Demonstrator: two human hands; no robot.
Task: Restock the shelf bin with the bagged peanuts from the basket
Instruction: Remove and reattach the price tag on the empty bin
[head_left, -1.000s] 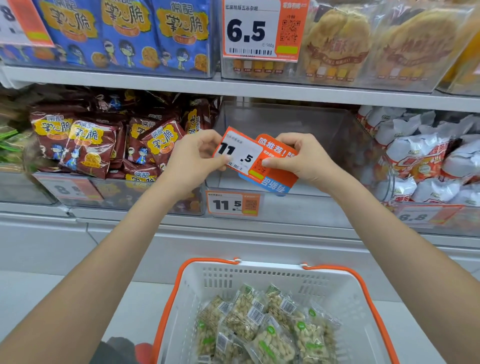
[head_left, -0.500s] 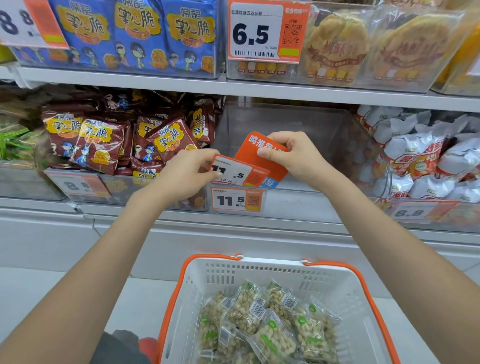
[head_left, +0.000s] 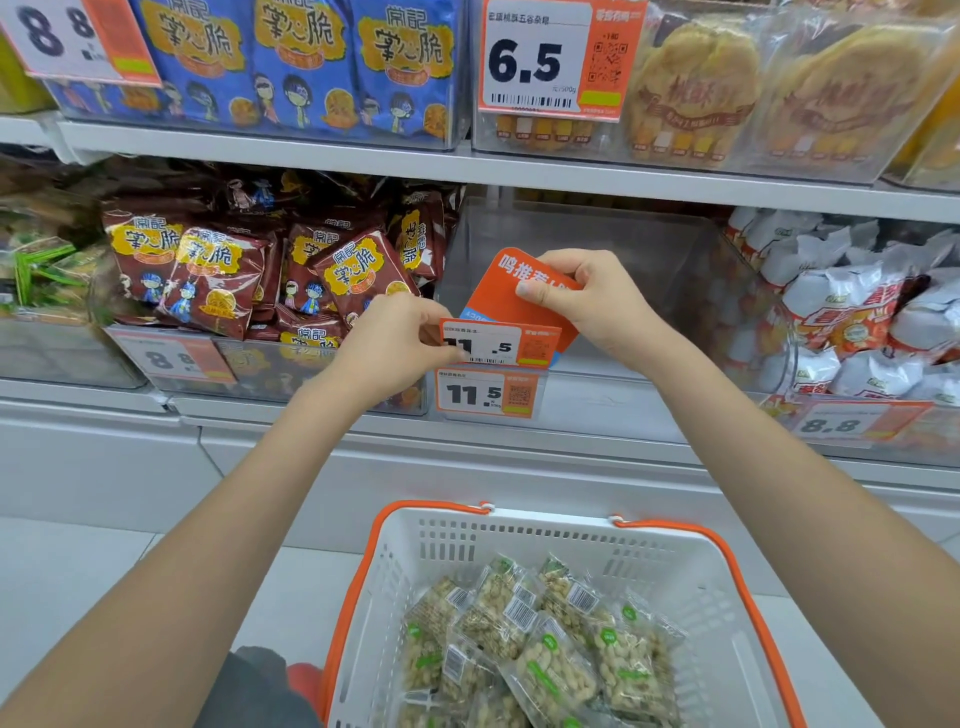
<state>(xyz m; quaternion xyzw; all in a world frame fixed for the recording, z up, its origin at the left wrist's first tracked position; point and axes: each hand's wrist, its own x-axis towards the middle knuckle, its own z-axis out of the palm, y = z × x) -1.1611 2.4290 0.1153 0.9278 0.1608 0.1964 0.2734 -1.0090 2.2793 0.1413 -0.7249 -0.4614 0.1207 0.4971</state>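
Note:
Several clear bags of peanuts (head_left: 540, 654) lie in a white basket (head_left: 691, 582) with orange handles at the bottom of the view. On the middle shelf stands an empty clear bin (head_left: 623, 244). In front of that bin my left hand (head_left: 395, 343) pinches a white-and-orange 11.5 price tag (head_left: 493, 345) by its left edge. My right hand (head_left: 592, 301) grips an orange sign card (head_left: 504, 291) just above and behind the tag. Both hands hover at the bin's front edge.
A second 11.5 label (head_left: 485, 394) is fixed on the bin's front. Brown snack packs (head_left: 218, 275) fill the bin to the left, white-and-red packs (head_left: 857, 322) the bin to the right. Blue packs (head_left: 311, 57) and pastries (head_left: 696, 88) sit on the upper shelf.
Both hands have pulled the two cards apart: the left hand lowered the price tag toward the bin's front edge, while the right hand kept the orange card higher.

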